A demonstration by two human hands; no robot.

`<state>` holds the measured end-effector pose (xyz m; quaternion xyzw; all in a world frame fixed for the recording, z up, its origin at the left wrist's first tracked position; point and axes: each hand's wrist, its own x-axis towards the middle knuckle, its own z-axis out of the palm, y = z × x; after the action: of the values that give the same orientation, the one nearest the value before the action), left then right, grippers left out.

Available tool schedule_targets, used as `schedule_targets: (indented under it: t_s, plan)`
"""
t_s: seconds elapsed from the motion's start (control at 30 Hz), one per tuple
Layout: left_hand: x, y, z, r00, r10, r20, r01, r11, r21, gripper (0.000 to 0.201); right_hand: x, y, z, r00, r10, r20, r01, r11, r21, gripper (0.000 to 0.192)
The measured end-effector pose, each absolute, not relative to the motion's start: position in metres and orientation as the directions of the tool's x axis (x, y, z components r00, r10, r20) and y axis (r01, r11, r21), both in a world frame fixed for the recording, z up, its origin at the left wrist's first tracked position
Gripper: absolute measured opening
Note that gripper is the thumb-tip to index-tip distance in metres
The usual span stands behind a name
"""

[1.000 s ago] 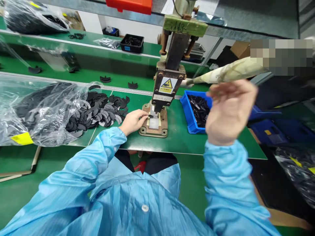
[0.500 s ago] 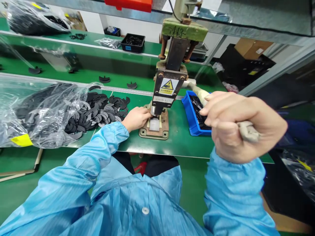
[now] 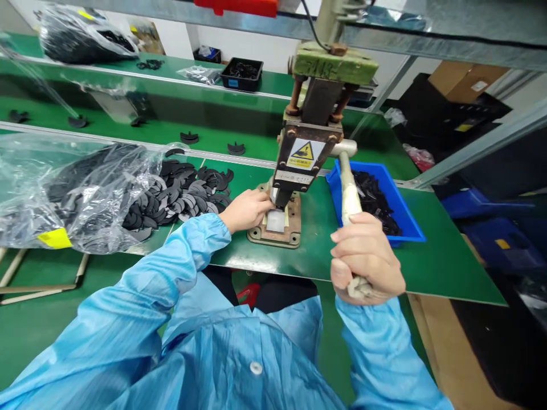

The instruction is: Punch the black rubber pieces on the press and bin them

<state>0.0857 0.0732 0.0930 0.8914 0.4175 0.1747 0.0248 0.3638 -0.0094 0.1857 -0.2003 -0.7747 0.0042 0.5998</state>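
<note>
My right hand (image 3: 370, 259) is wrapped round the worn, pale lever handle (image 3: 349, 188) of a hand press (image 3: 305, 148). A yellow warning label is stuck on the press's front. At the press's base (image 3: 294, 228), my left hand (image 3: 248, 210) has its fingertips pinched together right under the ram; what they hold, if anything, is hidden. A small whitish plate (image 3: 276, 221) lies on the base in front of the ram. To the left of that hand is a pile of black crescent-shaped pieces (image 3: 183, 196), spilling from a clear plastic bag (image 3: 85, 199).
Right of the press stands a blue bin (image 3: 408, 219) with black parts inside. Several black pieces lie on the green strip behind, one of them a curved piece (image 3: 236, 148). A black tray (image 3: 241, 74) and a full bag (image 3: 85, 37) sit farther back. A metal shelf edge crosses above.
My right hand has come down and inward, swinging the lever down with it. The ram looks lower. My left hand stays at the press base; the view has shifted slightly.
</note>
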Motion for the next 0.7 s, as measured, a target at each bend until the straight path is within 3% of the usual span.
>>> schedule_targets:
  t_s: [0.17,0.27,0.33,0.4,0.53,0.7]
  plan:
    - [0.060,0.098,0.099,0.548,0.789,0.278,0.762,-0.608,0.223,0.032,0.365,-0.009,0.166,-0.146,0.312,0.939,0.348,0.905,-0.246,0.017]
    - [0.019,0.133,0.104,0.262,0.932,0.252,0.927,-0.315,0.201,0.031,0.365,-0.008,0.164,-0.132,0.303,0.944,0.361,0.901,-0.239,0.016]
    - [-0.009,0.156,0.108,0.073,0.987,0.145,0.983,-0.096,0.157,0.036,0.366,-0.008,0.164,-0.128,0.308,0.943,0.369,0.897,-0.243,0.016]
    - [-0.029,0.172,0.110,-0.044,0.999,-0.004,0.995,0.044,0.089,0.054,0.367,-0.008,0.163,-0.134,0.312,0.941,0.377,0.894,-0.242,0.015]
    - [-0.044,0.181,0.106,-0.092,0.978,-0.186,0.996,0.093,-0.003,0.088,0.367,-0.009,0.161,-0.137,0.305,0.943,0.376,0.896,-0.235,0.015]
    - [-0.042,0.178,0.092,-0.078,0.974,-0.212,0.993,0.094,0.067,0.080,0.364,-0.007,0.161,-0.103,0.283,0.953,0.354,0.906,-0.231,0.018]
